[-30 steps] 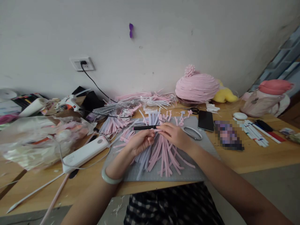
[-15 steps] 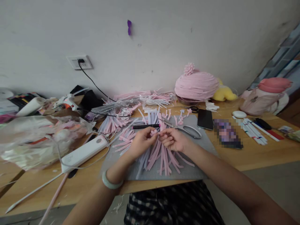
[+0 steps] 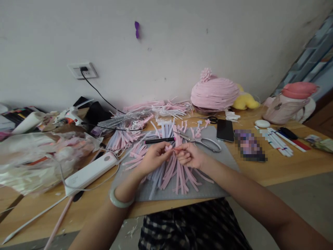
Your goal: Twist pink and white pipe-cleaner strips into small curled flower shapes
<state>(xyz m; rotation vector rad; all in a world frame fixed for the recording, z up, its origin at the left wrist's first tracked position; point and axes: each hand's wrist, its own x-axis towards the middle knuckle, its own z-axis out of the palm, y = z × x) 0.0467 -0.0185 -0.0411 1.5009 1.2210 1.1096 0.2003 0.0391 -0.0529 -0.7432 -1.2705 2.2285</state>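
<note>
Between thumb and fingers, my left hand (image 3: 156, 157) pinches a small pink pipe-cleaner piece (image 3: 168, 148), bent into what looks like a little flower. My right hand (image 3: 189, 155) is closed at the piece's right side, its thumb and forefinger pressed together there. Below both hands, pink and pale lilac pipe cleaners (image 3: 182, 177) fan out over a grey cutting mat (image 3: 218, 187). A black pen (image 3: 159, 141) and silver scissors (image 3: 208, 144) lie just beyond my fingers. Small finished-looking pipe-cleaner flowers (image 3: 198, 132) rest near the mat's back edge.
Behind the mat stands a pink yarn-like dome (image 3: 214, 93) beside a yellow plush (image 3: 246, 101). To the right are a black phone (image 3: 225, 130), white markers (image 3: 278, 144) and a pink-lidded bottle (image 3: 281, 107). On the left lie a white power strip (image 3: 91, 173), plastic bags (image 3: 39, 159) and a glue gun (image 3: 71, 114).
The camera view has shifted slightly, so the scene sits a little further left. My right hand's fingers have curled in tighter beside the pink piece; my left hand keeps its pinch.
</note>
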